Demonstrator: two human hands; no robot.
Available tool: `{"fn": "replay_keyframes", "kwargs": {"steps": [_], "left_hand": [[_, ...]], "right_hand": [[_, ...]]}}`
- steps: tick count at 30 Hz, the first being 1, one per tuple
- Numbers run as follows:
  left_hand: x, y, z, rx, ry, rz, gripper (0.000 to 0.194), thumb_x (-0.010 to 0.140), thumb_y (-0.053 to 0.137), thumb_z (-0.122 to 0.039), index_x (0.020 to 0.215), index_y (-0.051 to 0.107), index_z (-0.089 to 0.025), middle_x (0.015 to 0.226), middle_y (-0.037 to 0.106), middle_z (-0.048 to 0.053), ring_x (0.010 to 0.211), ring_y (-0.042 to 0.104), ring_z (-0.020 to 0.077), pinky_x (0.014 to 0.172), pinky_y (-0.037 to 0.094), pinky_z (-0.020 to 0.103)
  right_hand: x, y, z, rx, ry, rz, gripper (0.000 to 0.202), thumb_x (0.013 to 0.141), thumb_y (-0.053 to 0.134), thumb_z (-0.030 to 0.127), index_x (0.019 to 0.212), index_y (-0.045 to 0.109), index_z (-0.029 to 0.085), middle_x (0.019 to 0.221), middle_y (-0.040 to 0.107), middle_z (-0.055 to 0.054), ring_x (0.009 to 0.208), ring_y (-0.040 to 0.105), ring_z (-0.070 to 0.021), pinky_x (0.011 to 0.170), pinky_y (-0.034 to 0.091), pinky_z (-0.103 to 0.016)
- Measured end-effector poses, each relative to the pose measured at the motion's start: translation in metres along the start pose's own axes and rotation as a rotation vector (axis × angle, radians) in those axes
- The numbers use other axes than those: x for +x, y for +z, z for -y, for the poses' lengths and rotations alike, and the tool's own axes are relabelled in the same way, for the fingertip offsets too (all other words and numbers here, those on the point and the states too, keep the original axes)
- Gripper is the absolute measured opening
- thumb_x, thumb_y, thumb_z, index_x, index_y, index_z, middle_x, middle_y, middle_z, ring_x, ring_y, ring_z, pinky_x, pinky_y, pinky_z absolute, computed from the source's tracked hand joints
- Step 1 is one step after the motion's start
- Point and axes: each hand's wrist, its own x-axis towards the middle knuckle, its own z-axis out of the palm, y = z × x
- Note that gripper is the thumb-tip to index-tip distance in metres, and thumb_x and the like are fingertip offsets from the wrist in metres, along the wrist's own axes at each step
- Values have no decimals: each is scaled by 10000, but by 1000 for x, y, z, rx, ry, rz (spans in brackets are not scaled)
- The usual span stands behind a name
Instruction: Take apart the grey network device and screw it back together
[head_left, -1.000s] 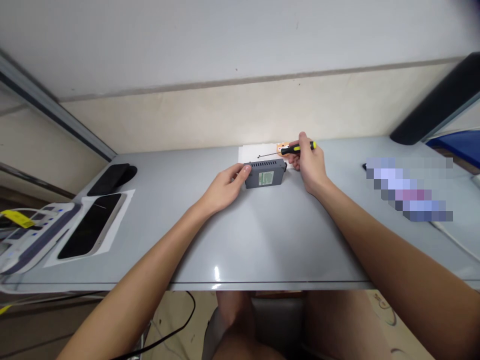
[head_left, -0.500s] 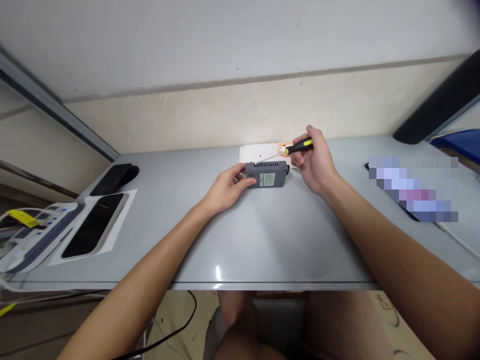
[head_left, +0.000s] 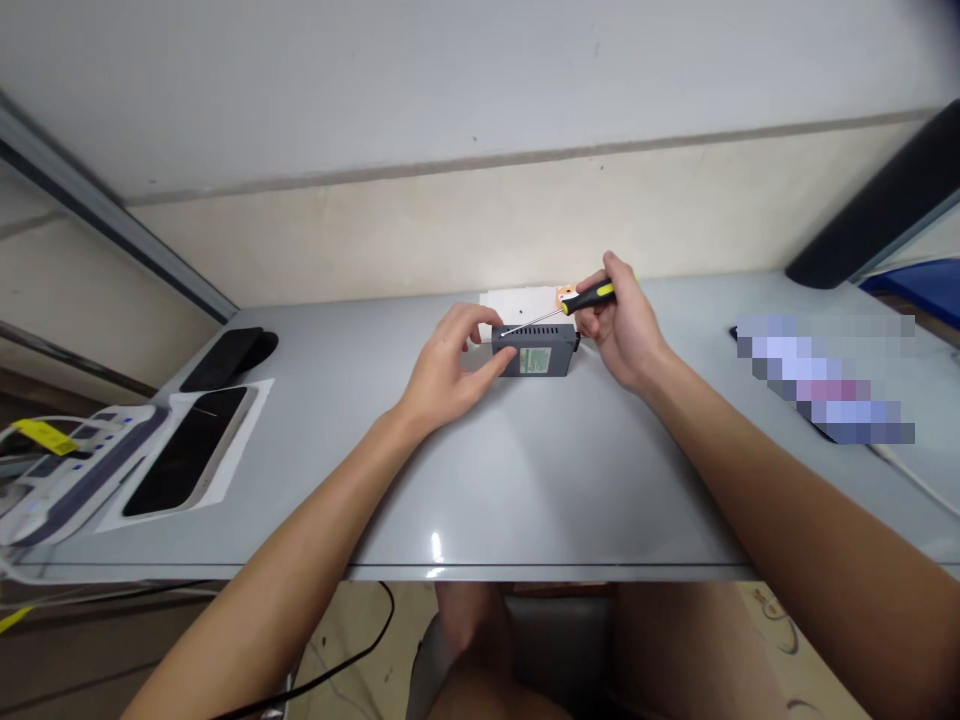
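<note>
A small dark grey box (head_left: 556, 360) with a row of vent slots and a pale green label stands on its side on the grey table (head_left: 525, 480). Round its left end is my left hand (head_left: 450, 370), thumb on the front face and fingers at the top left corner. My right hand (head_left: 626, 325) holds a black and yellow screwdriver (head_left: 589, 297) by the handle. The thin shaft slopes down to the left, its tip at the box's top left corner. Behind the box lies a white paper (head_left: 499, 302) with an orange and white cartoon figure, partly hidden.
A black phone (head_left: 187, 450) on white paper, a power strip (head_left: 90, 470) with cables and a black object (head_left: 225, 358) lie at the left. On the right are a blurred-out device (head_left: 825, 385) with a white cable and a black cylinder (head_left: 870, 210). A wall stands behind.
The screwdriver and my right hand have moved slightly left and down, bringing the tip to the box's left corner. My left fingers have lifted to the top corner.
</note>
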Motion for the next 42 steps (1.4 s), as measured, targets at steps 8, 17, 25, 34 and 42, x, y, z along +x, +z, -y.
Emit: {"fn": "replay_keyframes", "kwargs": {"steps": [8, 17, 25, 34, 42], "left_hand": [[1, -1, 1, 8, 55, -21, 51, 973, 697, -241, 1001, 656, -230, 1098, 695, 55, 961, 645, 187, 798, 530, 305], [1, -2, 2, 28, 39, -2, 62, 977, 689, -253, 1005, 642, -225, 1088, 700, 54, 849, 604, 166, 757, 528, 303], [1, -1, 3, 23, 46, -12, 80, 982, 698, -257, 1048, 666, -226, 1100, 698, 50, 813, 584, 155, 742, 523, 294], [1, -1, 3, 0, 48, -12, 56, 980, 702, -231, 1014, 658, -224, 1091, 689, 44, 833, 590, 152, 739, 513, 286], [0, 0, 4, -12, 86, -40, 93, 983, 705, -212, 1057, 648, -218, 1073, 689, 30, 793, 586, 137, 717, 513, 276]], "right_hand": [[0, 0, 1, -1, -1, -1, 544, 956, 556, 758, 751, 531, 254, 560, 428, 52, 451, 383, -103, 505, 365, -277], [1, 0, 0, -8, -2, -9, 560, 930, 560, 790, 755, 526, 259, 549, 423, 52, 450, 378, -110, 506, 368, -287], [1, -1, 0, 12, 10, -3, 509, 957, 569, 728, 769, 537, 256, 584, 440, 41, 459, 383, -109, 507, 366, -291], [1, -2, -2, 19, 15, 0, 475, 970, 570, 694, 789, 548, 256, 615, 473, 37, 456, 378, -103, 506, 353, -293], [1, 0, -3, 81, 50, -9, 473, 930, 635, 689, 776, 561, 248, 579, 485, 43, 446, 372, -97, 488, 308, -278]]}}
